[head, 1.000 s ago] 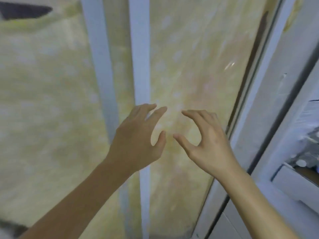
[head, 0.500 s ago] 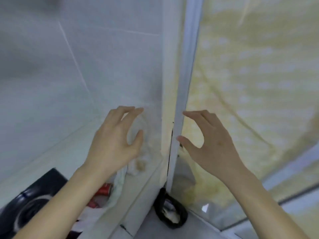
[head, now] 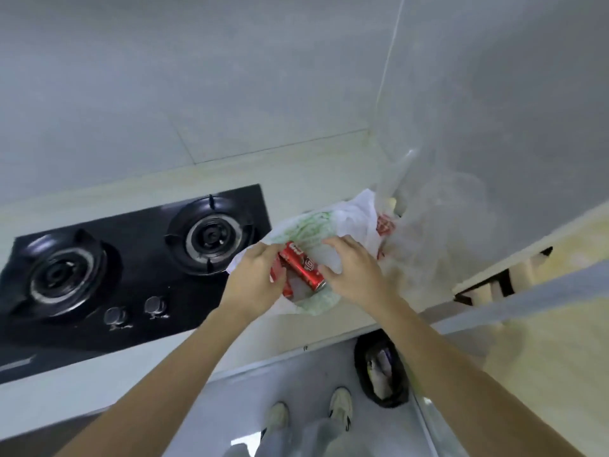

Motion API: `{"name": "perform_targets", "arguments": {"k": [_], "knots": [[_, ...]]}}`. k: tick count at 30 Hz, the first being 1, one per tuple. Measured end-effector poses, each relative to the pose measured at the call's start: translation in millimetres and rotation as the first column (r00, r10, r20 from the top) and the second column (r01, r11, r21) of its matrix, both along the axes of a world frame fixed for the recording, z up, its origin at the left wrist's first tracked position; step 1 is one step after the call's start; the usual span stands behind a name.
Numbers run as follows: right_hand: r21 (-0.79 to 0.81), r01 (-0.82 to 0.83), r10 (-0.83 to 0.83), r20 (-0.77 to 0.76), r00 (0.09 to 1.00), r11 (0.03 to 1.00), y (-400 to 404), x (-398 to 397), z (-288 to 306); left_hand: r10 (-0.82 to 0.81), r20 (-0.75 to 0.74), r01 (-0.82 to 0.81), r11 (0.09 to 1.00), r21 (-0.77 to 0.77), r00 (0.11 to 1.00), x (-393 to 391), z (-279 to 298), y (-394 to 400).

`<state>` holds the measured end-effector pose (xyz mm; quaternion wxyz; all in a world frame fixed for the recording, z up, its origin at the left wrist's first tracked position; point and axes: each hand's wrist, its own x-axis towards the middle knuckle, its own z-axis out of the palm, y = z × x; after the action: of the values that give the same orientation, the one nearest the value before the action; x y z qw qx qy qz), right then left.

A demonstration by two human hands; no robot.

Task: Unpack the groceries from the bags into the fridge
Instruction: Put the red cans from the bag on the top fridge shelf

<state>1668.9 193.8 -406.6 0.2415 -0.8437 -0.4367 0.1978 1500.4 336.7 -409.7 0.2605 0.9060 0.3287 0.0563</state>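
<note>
Countertop (head: 329,179): pale, tiled wall behind; black two-burner hob (head: 131,258) set in at its left end.
White bag (head: 316,232): green-printed, mouth open, near the front edge just right of the hob; red cans (head: 301,267) lie inside on their sides.
Clear bag (head: 438,232): at the right end (contents too blurred to name).
Left hand (head: 252,278): fingers curled round a can at the bag's left lip.
Right hand (head: 354,272): fingers bent, touching the uppermost can; a firm hold I cannot tell.
Tip: probably lift each can clear of the plastic before turning away.

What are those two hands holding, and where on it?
Both hands reach into the white bag. The left hand and the right hand are at opposite ends of a red can, but a firm grip cannot be told.
</note>
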Motion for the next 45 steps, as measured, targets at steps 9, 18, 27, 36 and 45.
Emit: {"name": "perform_targets", "arguments": {"k": [9, 18, 27, 36, 45], "knots": [[-0.209, -0.150, 0.155, 0.005, 0.988, 0.966, 92, 10, -100, 0.377, -0.285, -0.433, 0.886, -0.164, 0.881, 46, -101, 43], [-0.288, -0.189, 0.215, 0.060, 0.975, 0.939, 128, 10, -125, 0.409, -0.429, -0.516, 0.840, -0.168, 0.805, 71, -129, 60], [-0.199, -0.158, 0.171, 0.051, 0.984, 0.967, 117, 23, -125, 0.402, -0.282, -0.439, 0.895, -0.083, 0.871, 64, -132, 60], [0.178, -0.004, 0.014, -0.055, 0.998, 0.984, 71, 25, -110, 0.329, -0.149, -0.337, 0.941, -0.027, 0.932, 57, -99, 34], [0.186, 0.014, 0.013, -0.143, 0.990, 0.982, 23, 23, -100, 0.293, 0.014, -0.290, 0.949, -0.124, 0.956, 28, -72, -7]]}}
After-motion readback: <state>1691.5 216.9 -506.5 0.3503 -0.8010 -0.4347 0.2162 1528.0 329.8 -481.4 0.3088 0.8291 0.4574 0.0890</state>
